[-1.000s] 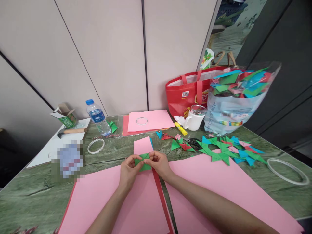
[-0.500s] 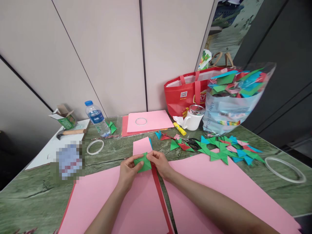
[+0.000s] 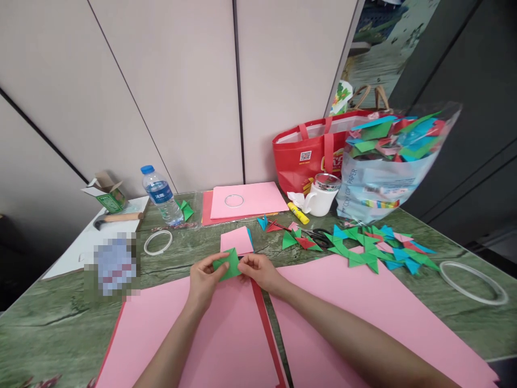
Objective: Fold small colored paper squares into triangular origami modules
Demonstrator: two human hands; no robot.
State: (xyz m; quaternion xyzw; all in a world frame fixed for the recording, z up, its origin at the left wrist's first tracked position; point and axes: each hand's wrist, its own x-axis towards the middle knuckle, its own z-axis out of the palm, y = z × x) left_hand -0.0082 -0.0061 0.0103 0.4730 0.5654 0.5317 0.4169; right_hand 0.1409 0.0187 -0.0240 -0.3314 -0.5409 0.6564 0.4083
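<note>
Green paper [image 3: 233,261] pinched on its left by left hand [image 3: 203,277], right hand [image 3: 260,271] curled at its right edge, grip can't be told tbh.

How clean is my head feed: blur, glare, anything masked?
Head view: light fairly even on the table; green paper and left hand fairly sharp; mug lid shows reflections; pixelated patch masks detail at image left.

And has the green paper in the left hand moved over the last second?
Yes: it has shifted left, judged against the small pink paper beyond the green paper.
</note>
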